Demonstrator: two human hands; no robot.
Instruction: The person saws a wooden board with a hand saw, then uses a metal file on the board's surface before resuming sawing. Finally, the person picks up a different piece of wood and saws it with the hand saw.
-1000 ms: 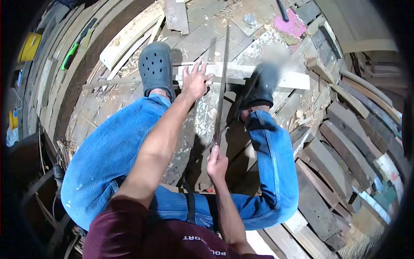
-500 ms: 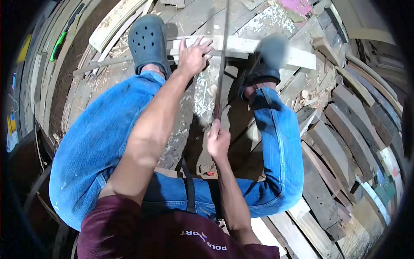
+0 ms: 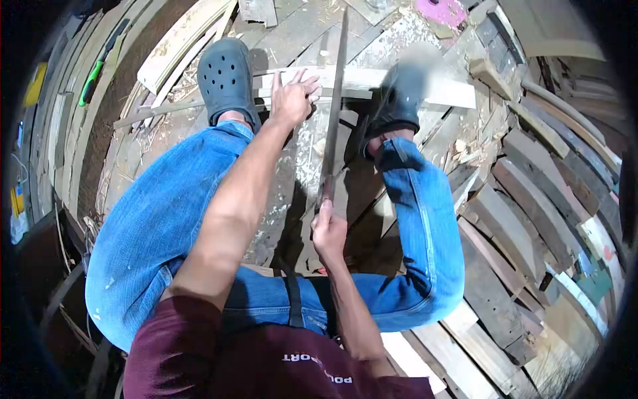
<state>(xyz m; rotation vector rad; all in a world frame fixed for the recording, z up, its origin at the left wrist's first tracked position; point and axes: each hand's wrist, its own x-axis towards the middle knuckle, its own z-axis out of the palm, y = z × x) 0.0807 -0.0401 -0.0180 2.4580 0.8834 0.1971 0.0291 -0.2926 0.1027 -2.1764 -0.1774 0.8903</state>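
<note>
My right hand [image 3: 329, 231] is closed round the handle of a long-bladed hand tool [image 3: 335, 106]. Its narrow, dark metal blade points away from me between my feet and crosses over a pale board [image 3: 362, 77] in this view. The handle is mostly hidden, and whether the edge has teeth cannot be made out. With fingers spread, my left hand [image 3: 293, 98] lies on the board, left of the blade. My left clog [image 3: 224, 76] and right clog [image 3: 397, 100] are at the board on either side.
Stacked timber pieces [image 3: 525, 213] fill the right side. Long planks [image 3: 100, 153] line the left, with a green-handled tool [image 3: 91, 83] on them. Wood chips are scattered over the floor. A pink object [image 3: 440, 9] lies at the back right.
The blade has tilted and dropped in view, so its tip now shows near the top edge. My right hand has shifted slightly left and towards me. My left hand stays at the board.
</note>
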